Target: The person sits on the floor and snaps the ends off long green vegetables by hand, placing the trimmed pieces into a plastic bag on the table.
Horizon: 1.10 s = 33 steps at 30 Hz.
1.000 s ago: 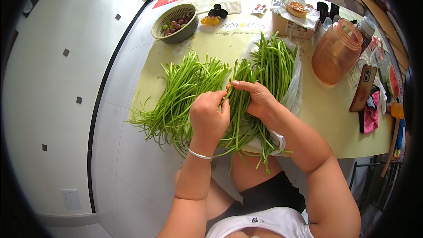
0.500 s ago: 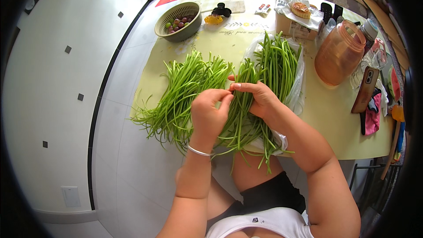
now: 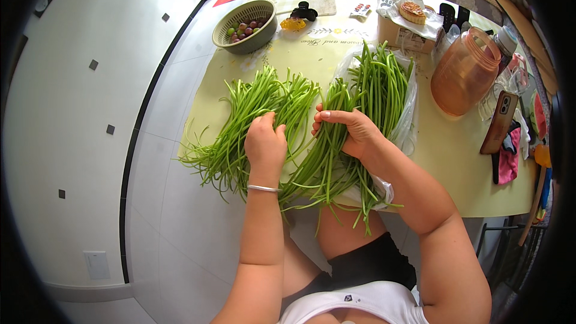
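Observation:
A bunch of long green vegetable stems [image 3: 331, 144] is wrapped in my right hand [image 3: 357, 132], its fingers curled round it and the thumb lying across the front. My left hand [image 3: 266, 147], with a silvery bangle on the wrist, is over a loose pile of the same stems [image 3: 240, 126] on the left. Its fingers are bent together, their tips partly lost against the green; whatever they may pinch is too small to name. Behind my right hand, more stems [image 3: 384, 84] lie on a clear plastic bag [image 3: 409, 120], some ends hanging past the table's near edge.
On the pale yellow tablecloth [image 3: 444, 174] stand a strainer basket [image 3: 243, 48] of grapes, a black and yellow item [image 3: 295, 23], and a box [image 3: 403, 39] topped with a round pastry [image 3: 412, 12]. An orange jug [image 3: 465, 75] and an upright phone [image 3: 499, 121] are at right.
My left hand has moved left, away from my right hand, to the left pile. My right hand stays on its bunch, its fingertips showing more now.

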Each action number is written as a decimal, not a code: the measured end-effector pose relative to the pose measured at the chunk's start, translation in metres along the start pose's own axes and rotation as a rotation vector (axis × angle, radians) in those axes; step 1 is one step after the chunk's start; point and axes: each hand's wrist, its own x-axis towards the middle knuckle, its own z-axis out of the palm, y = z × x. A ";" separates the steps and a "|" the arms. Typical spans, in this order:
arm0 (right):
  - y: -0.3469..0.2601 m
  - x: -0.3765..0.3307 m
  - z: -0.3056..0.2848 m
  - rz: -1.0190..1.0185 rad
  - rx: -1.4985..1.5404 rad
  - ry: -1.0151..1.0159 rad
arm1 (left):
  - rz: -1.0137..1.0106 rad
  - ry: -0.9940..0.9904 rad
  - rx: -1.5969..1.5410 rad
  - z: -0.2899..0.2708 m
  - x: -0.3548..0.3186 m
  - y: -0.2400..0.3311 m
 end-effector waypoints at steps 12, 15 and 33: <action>0.000 0.000 -0.002 0.001 0.015 -0.003 | -0.037 -0.013 -0.040 0.001 0.002 0.001; 0.001 0.001 0.000 0.021 0.000 -0.022 | -0.022 0.000 -0.006 0.000 0.001 -0.001; 0.002 0.002 0.001 0.017 0.137 -0.005 | 0.006 0.078 -0.303 -0.038 -0.007 0.038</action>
